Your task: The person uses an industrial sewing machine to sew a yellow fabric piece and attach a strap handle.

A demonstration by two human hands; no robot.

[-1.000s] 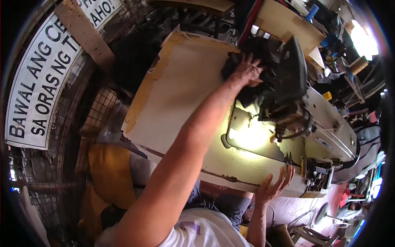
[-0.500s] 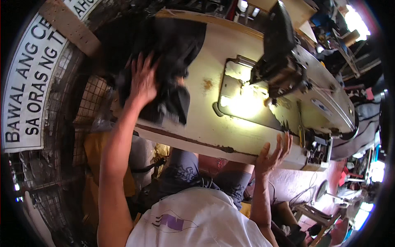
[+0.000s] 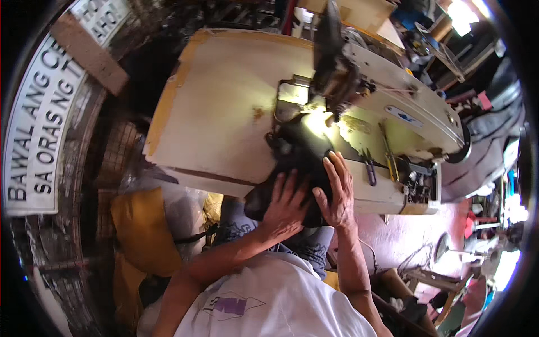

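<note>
My left hand [image 3: 285, 209] lies with fingers spread on dark black fabric [image 3: 295, 146], which drapes over the table's front edge onto my lap. My right hand [image 3: 337, 194] rests at the fabric's right side, fingers extended. The fabric's far end lies under the lit working area of an industrial sewing machine [image 3: 382, 76]. Snips with dark handles [image 3: 370, 171] and a thin yellow-handled tool [image 3: 393, 168] lie to the right of my right hand on the machine table [image 3: 208, 106].
A yellow sheet [image 3: 140, 224] hangs below left, beside a wire grille with a white sign [image 3: 36, 146]. Cardboard [image 3: 353, 14] stands behind the machine. A grey covered bundle [image 3: 483, 163] is at the right, above a standing fan [image 3: 441, 247] on the pink floor.
The black fabric has moved from the far side, out to the left, then down to the front middle. My left hand has come back toward my body; my right hand has shifted left onto the fabric.
</note>
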